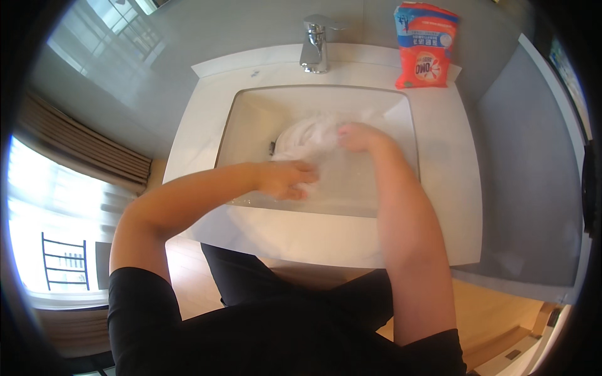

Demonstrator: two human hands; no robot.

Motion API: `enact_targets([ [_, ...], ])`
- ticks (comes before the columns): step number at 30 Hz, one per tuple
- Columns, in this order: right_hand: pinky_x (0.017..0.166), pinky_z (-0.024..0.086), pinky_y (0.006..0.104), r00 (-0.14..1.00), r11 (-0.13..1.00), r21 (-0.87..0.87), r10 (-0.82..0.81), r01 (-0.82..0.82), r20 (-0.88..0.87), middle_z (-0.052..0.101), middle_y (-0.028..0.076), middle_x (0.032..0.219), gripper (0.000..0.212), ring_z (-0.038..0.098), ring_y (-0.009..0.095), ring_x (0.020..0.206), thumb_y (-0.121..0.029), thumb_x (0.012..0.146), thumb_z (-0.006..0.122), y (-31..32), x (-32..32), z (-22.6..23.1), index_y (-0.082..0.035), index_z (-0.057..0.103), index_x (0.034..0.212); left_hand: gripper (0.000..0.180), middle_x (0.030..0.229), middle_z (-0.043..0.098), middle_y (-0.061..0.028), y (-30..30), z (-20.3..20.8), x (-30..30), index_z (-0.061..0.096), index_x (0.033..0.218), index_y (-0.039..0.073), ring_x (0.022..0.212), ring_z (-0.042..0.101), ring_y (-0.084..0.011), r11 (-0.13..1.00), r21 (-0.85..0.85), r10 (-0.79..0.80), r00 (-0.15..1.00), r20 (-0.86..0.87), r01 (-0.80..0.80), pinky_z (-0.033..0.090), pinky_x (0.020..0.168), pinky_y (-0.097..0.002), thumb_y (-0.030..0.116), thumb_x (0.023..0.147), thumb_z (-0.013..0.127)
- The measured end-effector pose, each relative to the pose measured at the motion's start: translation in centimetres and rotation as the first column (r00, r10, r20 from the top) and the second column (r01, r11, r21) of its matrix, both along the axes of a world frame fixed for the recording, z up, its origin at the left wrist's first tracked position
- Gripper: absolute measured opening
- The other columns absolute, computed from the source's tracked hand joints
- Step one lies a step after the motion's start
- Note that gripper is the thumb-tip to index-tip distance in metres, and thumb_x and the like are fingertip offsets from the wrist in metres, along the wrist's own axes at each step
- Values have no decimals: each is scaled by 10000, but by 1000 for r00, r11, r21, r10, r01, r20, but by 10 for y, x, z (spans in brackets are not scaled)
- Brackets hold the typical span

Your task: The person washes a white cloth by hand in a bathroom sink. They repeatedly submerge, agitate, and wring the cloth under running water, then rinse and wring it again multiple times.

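Inside a rectangular white sink (251, 116) lies a bunched white cloth (307, 135), wet and blurred, with water around it. My right hand (359, 136) is at the cloth's right edge, its fingers curled onto the fabric; their tips are hidden. Closer to me, my left hand (290, 180) hovers over the near part of the basin. Its fingers are loosely bent and apart, slightly smeared by motion, with nothing visible in them. Below the cloth's near edge, this hand appears apart from the fabric.
A chrome faucet (315, 47) stands behind the basin. At the back right of the pale counter (448, 163) an orange-red and blue detergent bag (427, 47) leans upright. A grey panel (527, 169) rises on the right; a brown curtain (81, 141) hangs at the left.
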State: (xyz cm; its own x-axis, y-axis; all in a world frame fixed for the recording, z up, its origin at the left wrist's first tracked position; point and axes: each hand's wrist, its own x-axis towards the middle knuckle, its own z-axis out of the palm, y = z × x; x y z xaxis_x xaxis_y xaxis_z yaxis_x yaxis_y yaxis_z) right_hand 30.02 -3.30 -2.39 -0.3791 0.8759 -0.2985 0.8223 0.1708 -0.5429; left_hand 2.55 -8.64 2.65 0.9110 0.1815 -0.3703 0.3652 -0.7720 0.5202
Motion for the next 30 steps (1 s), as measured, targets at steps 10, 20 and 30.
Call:
enact_targets([
  [10,1104,360,427,953,965,-71,-261,253,-153,526,150,1430,576,478,350,1330,-506,1021,313,9,-6,-7,-132,537,1398,512,1433,491,-149,15,-25,132,489,1409,168,1267,497,-351,979,184,-94,994,47,84,385,1047,-508,321,930,580],
  [20,1055,405,449,975,969,113,-218,220,-35,589,185,1332,526,544,366,1238,-466,996,382,2,6,-6,-96,610,1293,464,1367,552,-136,74,-1,99,523,1357,159,1279,490,-343,946,319,148,946,-290,-50,378,1058,-458,396,959,520],
  [30,979,456,400,998,964,-260,-61,61,9,673,130,1221,403,618,287,1134,-396,932,564,4,-8,6,-105,694,1180,734,1593,214,-230,36,-13,-46,242,1555,125,1465,208,-419,950,15,311,941,-135,-312,186,1188,-489,474,973,523],
])
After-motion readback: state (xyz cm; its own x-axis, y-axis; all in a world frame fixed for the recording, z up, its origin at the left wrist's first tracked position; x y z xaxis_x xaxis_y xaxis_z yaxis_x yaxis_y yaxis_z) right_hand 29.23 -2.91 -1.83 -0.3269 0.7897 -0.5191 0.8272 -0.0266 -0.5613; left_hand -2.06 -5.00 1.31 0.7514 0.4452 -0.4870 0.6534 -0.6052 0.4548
